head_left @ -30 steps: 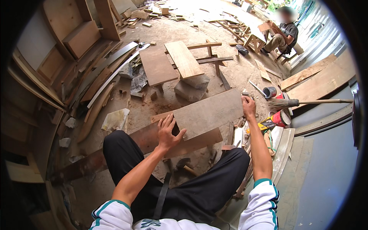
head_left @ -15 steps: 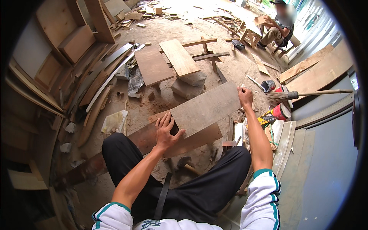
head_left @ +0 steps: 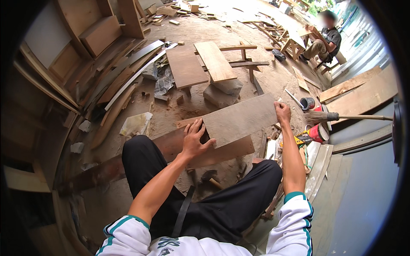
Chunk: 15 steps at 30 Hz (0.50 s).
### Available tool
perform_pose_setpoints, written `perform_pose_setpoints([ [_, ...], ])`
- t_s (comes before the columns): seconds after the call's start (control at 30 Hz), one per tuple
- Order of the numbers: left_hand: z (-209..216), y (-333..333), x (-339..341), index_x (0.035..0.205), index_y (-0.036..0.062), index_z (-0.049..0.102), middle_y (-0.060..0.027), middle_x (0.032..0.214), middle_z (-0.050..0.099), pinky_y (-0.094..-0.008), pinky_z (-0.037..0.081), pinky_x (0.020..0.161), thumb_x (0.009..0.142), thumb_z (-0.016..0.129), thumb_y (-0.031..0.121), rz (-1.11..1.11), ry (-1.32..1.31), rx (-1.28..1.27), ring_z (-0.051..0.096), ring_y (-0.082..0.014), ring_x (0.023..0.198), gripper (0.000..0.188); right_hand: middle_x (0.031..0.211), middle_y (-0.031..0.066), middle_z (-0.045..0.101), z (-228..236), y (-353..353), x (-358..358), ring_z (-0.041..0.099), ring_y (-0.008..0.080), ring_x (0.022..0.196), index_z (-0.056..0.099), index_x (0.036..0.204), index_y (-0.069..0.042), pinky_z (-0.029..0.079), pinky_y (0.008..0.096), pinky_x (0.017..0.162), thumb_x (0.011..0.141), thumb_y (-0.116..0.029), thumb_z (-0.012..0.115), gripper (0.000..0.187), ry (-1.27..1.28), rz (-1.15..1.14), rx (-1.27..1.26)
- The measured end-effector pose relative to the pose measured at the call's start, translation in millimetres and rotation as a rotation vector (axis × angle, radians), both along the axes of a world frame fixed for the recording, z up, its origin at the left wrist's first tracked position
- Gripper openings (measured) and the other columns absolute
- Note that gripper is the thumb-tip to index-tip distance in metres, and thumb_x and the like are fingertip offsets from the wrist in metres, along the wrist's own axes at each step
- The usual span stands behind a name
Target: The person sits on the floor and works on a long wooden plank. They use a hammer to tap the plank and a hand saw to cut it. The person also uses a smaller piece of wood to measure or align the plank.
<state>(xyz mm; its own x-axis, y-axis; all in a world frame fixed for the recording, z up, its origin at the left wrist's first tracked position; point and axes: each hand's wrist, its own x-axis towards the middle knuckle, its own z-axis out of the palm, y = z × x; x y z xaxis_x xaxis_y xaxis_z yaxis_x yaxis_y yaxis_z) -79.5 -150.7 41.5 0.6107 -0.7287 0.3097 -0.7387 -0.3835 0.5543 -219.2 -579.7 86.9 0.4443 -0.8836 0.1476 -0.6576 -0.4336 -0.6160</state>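
Observation:
A grey-brown rectangular wooden board [head_left: 241, 117] lies across in front of my knees, held at both ends. My left hand [head_left: 196, 138] spans its left end, with the fingers on the upper side and the thumb at the near corner. My right hand [head_left: 283, 112] is closed round the right end. Beneath it shows a second brown board [head_left: 232, 152], with a dark gap between the two beside my left fingers. A long reddish-brown plank [head_left: 164, 145] runs from under my left hand past my left knee. A hammer [head_left: 212, 179] lies on the ground between my legs, partly in shadow.
Ahead, two boards [head_left: 215, 62] rest on a low wooden support and a stone block [head_left: 220, 94]. To the right are a broom [head_left: 322, 116], paint cans [head_left: 307, 103] and a yellow-handled saw [head_left: 303, 137]. Wooden strips line the left. Another person [head_left: 326, 40] sits at the far right.
The view has shifted, so the surroundings appear farther right and slightly lower. My hands keep the same hold on the board, which stays about level with my knees.

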Motion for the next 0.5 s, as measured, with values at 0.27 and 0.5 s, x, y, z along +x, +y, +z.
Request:
perform_pose_setpoints([
  [0.27, 4.9, 4.6, 1.8, 0.140, 0.0026, 0.056, -0.0167, 0.157, 0.038, -0.0481, 0.017, 0.121, 0.086, 0.066, 0.061, -0.029, 0.033, 0.058, 0.031, -0.0328, 0.147, 0.080, 0.097, 0.0173, 0.075, -0.3, 9.4, 2.6, 0.073, 0.0321, 0.093, 0.077, 0.107, -0.008, 0.054, 0.0393, 0.081, 0.091, -0.041, 0.069, 0.038, -0.021, 0.012, -0.046],
  [0.5, 3.5, 6.2, 31.8, 0.131, 0.0034, 0.064, -0.0168, 0.143, 0.055, -0.0434, 0.032, 0.116, 0.088, 0.069, 0.030, -0.145, 0.206, -0.087, 0.046, -0.0309, 0.138, 0.051, 0.109, 0.0195, 0.072, 11.7, 4.6, -2.5, 0.066, 0.0399, 0.107, 0.069, 0.116, -0.008, 0.051, 0.0480, 0.092, 0.093, -0.050, 0.060, 0.049, 0.237, -0.042, -0.104],
])
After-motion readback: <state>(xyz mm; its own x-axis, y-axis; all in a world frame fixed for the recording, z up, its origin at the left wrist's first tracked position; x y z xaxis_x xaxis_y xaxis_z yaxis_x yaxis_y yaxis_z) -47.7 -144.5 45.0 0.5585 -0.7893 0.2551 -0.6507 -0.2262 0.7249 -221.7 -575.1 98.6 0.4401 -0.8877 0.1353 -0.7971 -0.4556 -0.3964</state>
